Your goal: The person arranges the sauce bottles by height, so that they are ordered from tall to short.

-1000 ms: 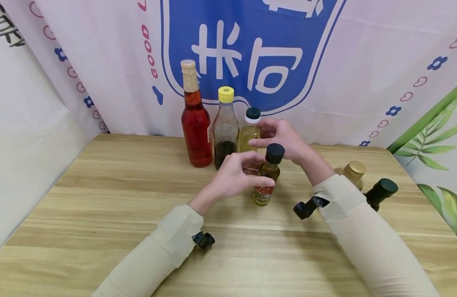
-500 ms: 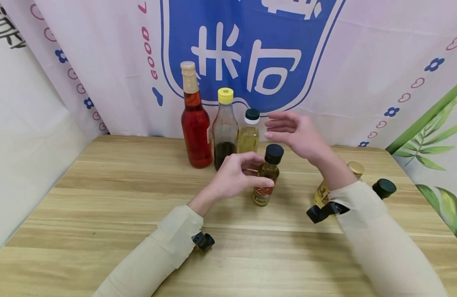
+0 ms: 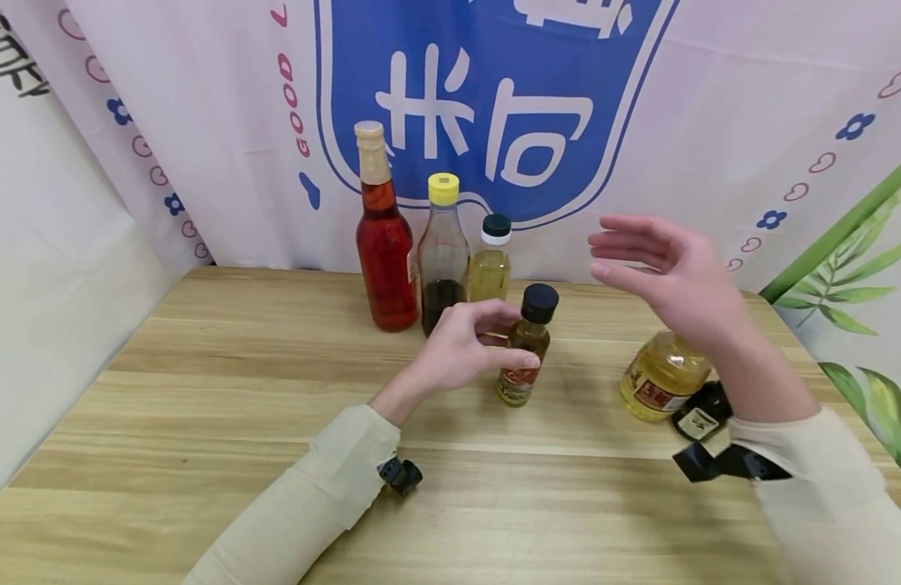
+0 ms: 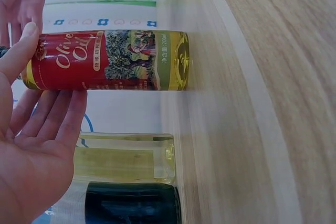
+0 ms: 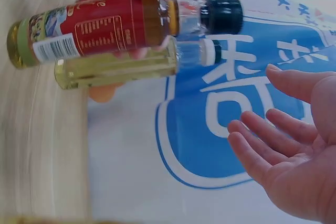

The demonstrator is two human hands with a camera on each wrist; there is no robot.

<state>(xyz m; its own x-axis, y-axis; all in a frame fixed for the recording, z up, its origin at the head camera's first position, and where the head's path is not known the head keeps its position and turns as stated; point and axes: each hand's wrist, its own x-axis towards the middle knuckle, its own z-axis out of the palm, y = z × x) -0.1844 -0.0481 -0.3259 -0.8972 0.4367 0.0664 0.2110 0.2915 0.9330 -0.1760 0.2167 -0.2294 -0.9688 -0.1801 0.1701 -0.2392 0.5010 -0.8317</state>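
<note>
A small olive oil bottle (image 3: 519,382) with a black cap and a red label stands on the table. My left hand (image 3: 461,349) holds it below the neck, thumb on one side and fingers on the other; its label (image 4: 105,59) reads clearly in the left wrist view. Farther right, my right hand (image 3: 673,272) hovers with nothing in it, its fingers (image 5: 283,135) extended and apart. Below that hand stand a golden oil bottle (image 3: 658,382), its cap hidden, and a dark bottle (image 3: 702,416), mostly covered by the right forearm.
Behind the left hand, a tall red bottle (image 3: 387,268), a yellow-capped bottle (image 3: 443,244) of dark liquid and a green-capped pale oil bottle (image 3: 491,268) stand side by side. A printed curtain (image 3: 260,219) hangs along the back edge of the wooden table (image 3: 238,366).
My right hand has left the green-capped oil bottle and moved right, over the golden oil bottle. My left hand stays around the olive oil bottle, nearly still.
</note>
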